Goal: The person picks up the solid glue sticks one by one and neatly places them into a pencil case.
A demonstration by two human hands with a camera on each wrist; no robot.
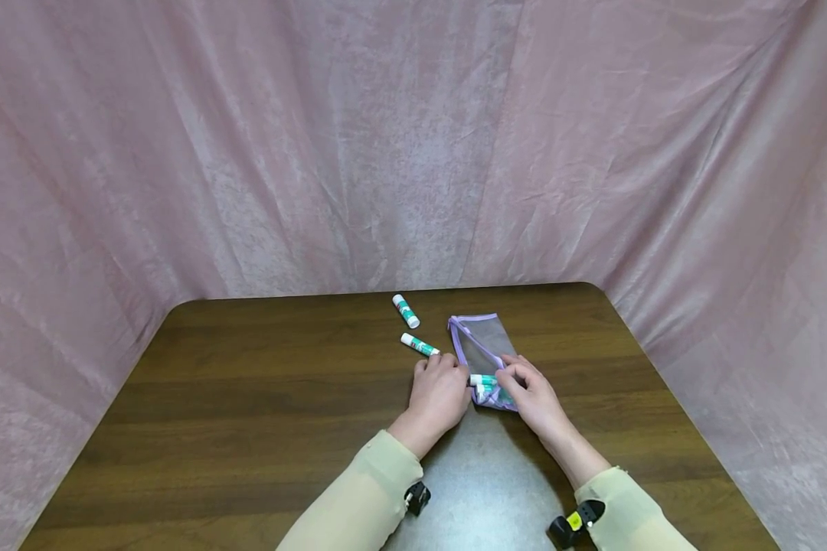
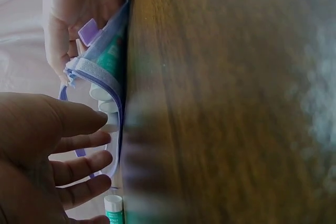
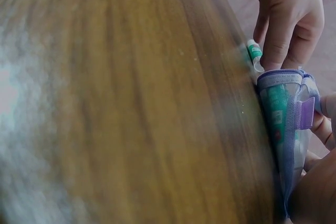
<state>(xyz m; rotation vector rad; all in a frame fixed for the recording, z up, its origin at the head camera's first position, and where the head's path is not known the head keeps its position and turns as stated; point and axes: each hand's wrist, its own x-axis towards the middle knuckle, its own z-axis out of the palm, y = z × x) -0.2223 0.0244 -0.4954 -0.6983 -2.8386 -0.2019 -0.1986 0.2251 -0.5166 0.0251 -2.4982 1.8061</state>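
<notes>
With the right hand (image 1: 536, 396) pinching the edge of the mesh pouch (image 1: 491, 330) and the left hand (image 1: 439, 393) (fingers loosely spread, seemingly empty) at its mouth, a slackened pinch could spill the glue sticks (image 1: 483, 379) inside.

Purple-trimmed pouch (image 1: 481, 357), green-and-white tubes (image 1: 406, 311)

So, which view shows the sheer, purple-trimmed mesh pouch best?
The head view: most of the pouch shows from above. The left wrist view shows its open mouth, partly behind the left hand; the right wrist view, mainly its tabbed side.
</notes>
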